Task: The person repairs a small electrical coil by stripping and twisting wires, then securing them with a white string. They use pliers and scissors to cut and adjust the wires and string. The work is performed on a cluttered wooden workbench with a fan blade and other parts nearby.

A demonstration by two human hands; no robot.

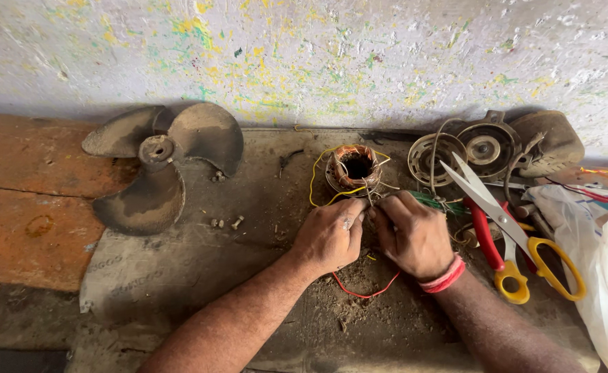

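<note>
Hands meet just below coil (356, 168) on worktop (179, 269). Left hand (329, 235) and right hand (412, 233) both pinch thin wire leads (371, 197) between fingertips. Step looks like joining leads; next move needs fine twisting. Scissors (508, 228) lie right.

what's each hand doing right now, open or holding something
Left hand: fingers pinched shut on thin wires from the copper motor winding.
Right hand: fingers closed on the same wires.

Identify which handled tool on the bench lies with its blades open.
The yellow-handled scissors, blades spread; the red-handled pliers lie beneath them, right of the hands.
</note>
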